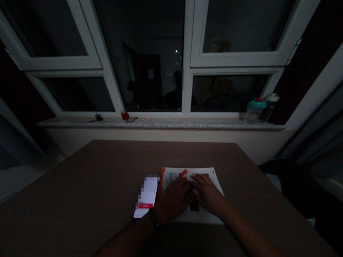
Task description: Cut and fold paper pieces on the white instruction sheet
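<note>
A booklet [207, 217] with white pages and an orange left edge lies on the brown table in front of me. Both my hands rest over its middle, fingertips close together. My left hand [174, 197], with a dark band at the wrist, has its fingers curled in; whatever they may hold is hidden. Flat on the page, my right hand [207, 191] has its fingers stretched out toward the left. A white paper flap with an orange edge [184, 173] sticks up between the hands; dim light hides whether it belongs to the booklet. Left of the booklet lies a lit phone [148, 192].
The brown table [88, 185] reaches to the wall beneath a window. On the stone sill [166, 123] stand a red-and-gold can [124, 115], a small dark bottle [98, 116] and a teal-lidded bottle [254, 110]. Dark cloth [292, 182] lies beyond the table's right edge.
</note>
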A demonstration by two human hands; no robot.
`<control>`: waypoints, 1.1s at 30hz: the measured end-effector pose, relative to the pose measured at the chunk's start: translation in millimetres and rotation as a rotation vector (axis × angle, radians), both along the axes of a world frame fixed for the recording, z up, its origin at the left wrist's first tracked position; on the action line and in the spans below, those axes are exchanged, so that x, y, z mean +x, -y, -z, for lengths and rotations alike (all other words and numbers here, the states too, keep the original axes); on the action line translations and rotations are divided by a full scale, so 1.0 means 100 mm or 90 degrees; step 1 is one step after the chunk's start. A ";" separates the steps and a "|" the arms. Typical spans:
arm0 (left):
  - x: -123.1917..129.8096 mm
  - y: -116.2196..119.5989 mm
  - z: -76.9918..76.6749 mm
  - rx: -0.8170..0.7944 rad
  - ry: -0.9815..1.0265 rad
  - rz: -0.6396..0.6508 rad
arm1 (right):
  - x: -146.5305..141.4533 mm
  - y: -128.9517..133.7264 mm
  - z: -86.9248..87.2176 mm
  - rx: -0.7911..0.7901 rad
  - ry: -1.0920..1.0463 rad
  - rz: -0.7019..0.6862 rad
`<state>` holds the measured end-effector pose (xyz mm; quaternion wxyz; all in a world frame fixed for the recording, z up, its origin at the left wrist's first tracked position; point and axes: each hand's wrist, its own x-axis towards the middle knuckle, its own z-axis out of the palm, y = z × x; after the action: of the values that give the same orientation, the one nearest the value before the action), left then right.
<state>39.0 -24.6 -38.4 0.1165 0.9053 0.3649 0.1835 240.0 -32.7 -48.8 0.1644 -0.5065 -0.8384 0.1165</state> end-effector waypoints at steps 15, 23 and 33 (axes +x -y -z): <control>-0.01 0.03 0.00 0.000 -0.008 -0.001 | -0.04 0.01 0.00 0.003 0.033 0.029; -0.01 0.02 0.02 -0.004 0.014 0.013 | -0.04 0.01 0.02 0.011 0.046 0.030; -0.01 0.01 -0.03 -0.019 0.000 0.017 | -0.03 0.04 -0.02 0.002 0.050 0.016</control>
<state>38.1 -25.5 -35.0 0.1325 0.9081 0.3557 0.1766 237.3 -36.7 -46.6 0.1338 -0.5209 -0.8379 0.0936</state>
